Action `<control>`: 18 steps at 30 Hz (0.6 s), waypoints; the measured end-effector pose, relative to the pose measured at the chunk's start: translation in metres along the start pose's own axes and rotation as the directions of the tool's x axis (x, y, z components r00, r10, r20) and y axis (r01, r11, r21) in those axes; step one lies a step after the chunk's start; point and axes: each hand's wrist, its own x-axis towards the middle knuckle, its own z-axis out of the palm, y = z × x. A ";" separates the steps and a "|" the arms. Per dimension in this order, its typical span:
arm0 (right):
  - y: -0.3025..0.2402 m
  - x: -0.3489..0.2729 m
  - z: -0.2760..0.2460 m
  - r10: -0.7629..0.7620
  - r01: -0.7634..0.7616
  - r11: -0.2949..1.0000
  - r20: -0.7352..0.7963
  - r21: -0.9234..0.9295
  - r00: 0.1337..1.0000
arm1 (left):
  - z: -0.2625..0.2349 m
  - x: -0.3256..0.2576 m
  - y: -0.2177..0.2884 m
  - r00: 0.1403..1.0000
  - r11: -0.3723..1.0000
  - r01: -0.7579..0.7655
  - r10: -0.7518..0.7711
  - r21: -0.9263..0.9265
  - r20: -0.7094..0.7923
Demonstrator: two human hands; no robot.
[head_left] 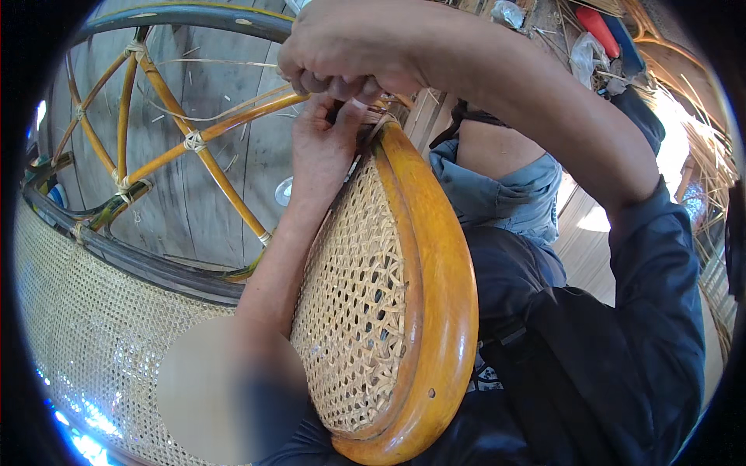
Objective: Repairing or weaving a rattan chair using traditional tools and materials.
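A rattan chair frame with a woven cane panel point(357, 303) and a glossy orange-brown rim point(443, 287) leans against me. My left hand point(322, 144) reaches along the panel to the frame's far end, its fingers pinched together at the joint there. Just above it, my right hand point(342, 50) is curled closed, knuckles toward the left hand. What either set of fingers grips is hidden. Thin pale cane strips point(217, 62) trail leftward from near the hands. A bare rattan pole point(241, 120) runs left from the same spot.
Crossed rattan poles bound with pale lashings point(194, 140) lie left, within a dark curved frame point(186, 17). A larger woven cane sheet point(116, 334) spreads at lower left. Grey floorboards point(194, 93) show between poles. A red-handled tool point(597, 31) and loose cane strips sit upper right.
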 end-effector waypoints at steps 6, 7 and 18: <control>0.014 -0.033 -0.002 0.257 -0.058 0.677 -0.162 0.733 0.953 | 0.008 -0.008 0.002 0.998 0.997 -0.005 0.011 0.083 -0.069; 0.018 -0.037 -0.003 0.308 -0.041 0.572 -0.168 0.819 0.936 | 0.010 -0.007 0.001 0.995 0.999 -0.024 0.028 0.038 -0.094; -0.081 -0.057 -0.048 0.527 -0.617 0.769 0.380 0.169 0.760 | 0.008 0.001 -0.010 0.973 0.963 -0.145 0.181 0.225 -0.146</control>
